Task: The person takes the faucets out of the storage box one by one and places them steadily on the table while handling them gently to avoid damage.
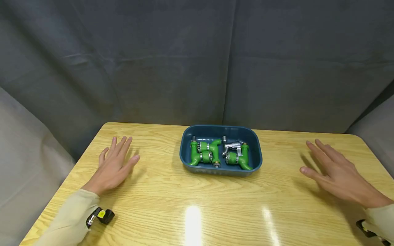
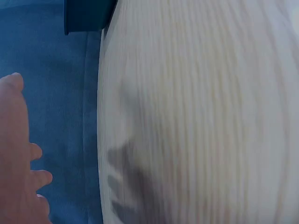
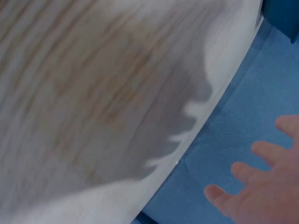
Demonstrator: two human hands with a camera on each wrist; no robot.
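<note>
A dark blue plastic tub (image 1: 215, 171) sits toward the back middle of the wooden table. Inside it lie several taps: a green tap (image 1: 194, 153) at the left, another green tap (image 1: 214, 147) beside it, a green tap (image 1: 244, 158) at the right, and a chrome tap (image 1: 231, 146) behind that one. To the left of the tub, my left hand (image 1: 112, 169) is held over the table with fingers straight and spread, holding nothing. My right hand (image 1: 335, 171) is likewise over the right side, fingers extended, holding nothing. Both wrist views show the fingers and their shadows.
The table (image 1: 160, 201) has a light wood grain and rounded back corners. Grey cloth (image 1: 154, 68) hangs behind it, with paler cloth (image 1: 24, 153) at the left side. Each forearm wears a wrist-mounted camera, such as the left one (image 1: 101, 215).
</note>
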